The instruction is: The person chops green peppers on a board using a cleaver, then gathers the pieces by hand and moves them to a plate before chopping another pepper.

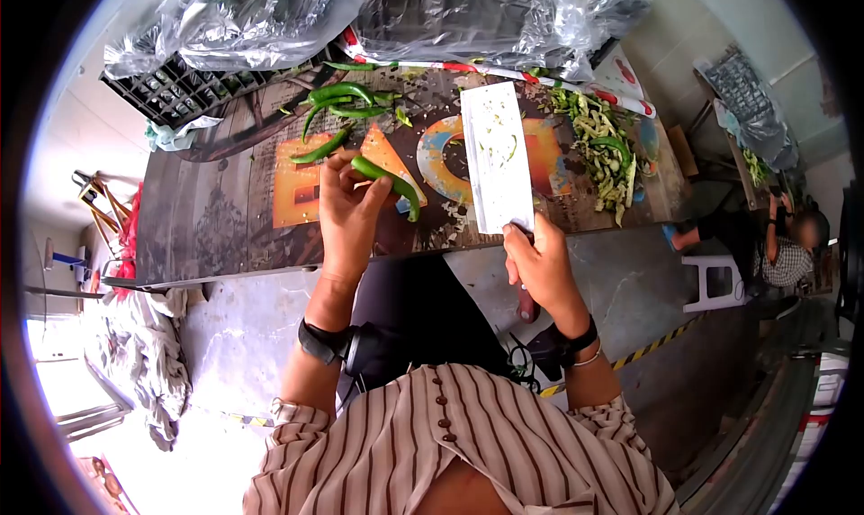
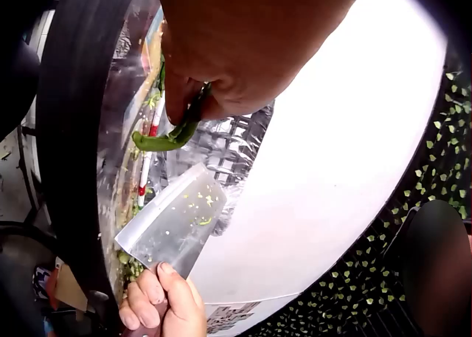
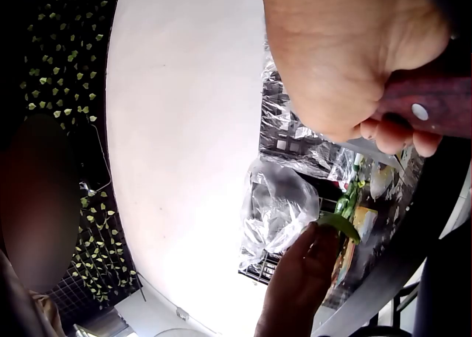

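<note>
My left hand (image 1: 346, 216) pinches a long green chili pepper (image 1: 396, 185) between thumb and fingers, its curved tip pointing down and right. In the left wrist view this pepper (image 2: 166, 141) hangs below the fingers. My right hand (image 1: 545, 267) grips a cleaver, whose broad pale blade (image 1: 490, 186) stands over the table with green bits stuck on it. Dark reddish wood with a rivet forms its handle (image 3: 442, 108). Several whole green peppers (image 1: 346, 94) lie at the table's back left, and one more pepper (image 1: 322, 148) lies just beyond my left hand. Chopped green pieces (image 1: 601, 141) are heaped at the right.
Black crates (image 1: 193, 87) wrapped in clear plastic (image 1: 261, 20) line the table's back. The wooden table (image 1: 225, 227) bears large painted letters and scattered scraps. Off to the right, another person sits near a white stool (image 1: 714, 281). Crumpled cloth (image 1: 135, 344) lies at left.
</note>
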The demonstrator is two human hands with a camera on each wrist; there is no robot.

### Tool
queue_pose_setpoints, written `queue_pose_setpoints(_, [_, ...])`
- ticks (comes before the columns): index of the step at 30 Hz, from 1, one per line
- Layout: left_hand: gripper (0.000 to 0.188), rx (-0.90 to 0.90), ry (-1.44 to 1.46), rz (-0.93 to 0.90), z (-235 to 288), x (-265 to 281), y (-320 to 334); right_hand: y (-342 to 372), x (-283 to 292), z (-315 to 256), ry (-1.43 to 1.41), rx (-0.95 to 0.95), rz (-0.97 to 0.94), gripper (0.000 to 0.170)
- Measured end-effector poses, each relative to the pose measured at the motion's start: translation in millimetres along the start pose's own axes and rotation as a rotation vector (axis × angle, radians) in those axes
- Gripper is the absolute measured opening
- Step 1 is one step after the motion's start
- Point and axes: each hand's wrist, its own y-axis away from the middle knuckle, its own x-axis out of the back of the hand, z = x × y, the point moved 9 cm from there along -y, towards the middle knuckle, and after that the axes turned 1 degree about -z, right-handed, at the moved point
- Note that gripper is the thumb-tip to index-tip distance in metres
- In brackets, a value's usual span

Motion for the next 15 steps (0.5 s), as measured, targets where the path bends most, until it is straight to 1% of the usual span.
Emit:
queue_pose_setpoints(1, [0.036,0.036,-0.010,0.058,-3,5,3,0,-1,2,0.003,-0.008,-0.009,0.013])
queue_pose_setpoints(3, [0.035,0.008,-0.058,0.038,-9,16,4,0,-4,3,0.011,-0.018,-0.028,0.011])
queue_pose_setpoints(5, [0.037,-0.005,-0.195,0.056,-9,26,8,0,-7,3,0.019,-0.027,-0.044,0.009])
queue_pose_setpoints(6, [0.038,-0.045,-0.350,0.078,-5,32,10,0,-8,2,0.011,-0.017,-0.042,0.011])
queue_pose_setpoints(7, [0.038,-0.041,-0.351,0.081,-5,35,12,0,-9,1,0.004,-0.008,-0.039,0.012])
queue_pose_setpoints(9, [0.037,-0.135,-0.563,0.144,10,40,18,1,-11,3,-0.007,-0.027,-0.053,0.011])
queue_pose_setpoints(13, [0.036,-0.151,-0.657,0.197,21,46,26,2,-19,3,-0.032,-0.078,-0.088,0.010])
queue_pose_setpoints(15, [0.032,-0.146,-0.755,0.184,24,48,28,2,-23,2,-0.034,-0.078,-0.099,0.010])
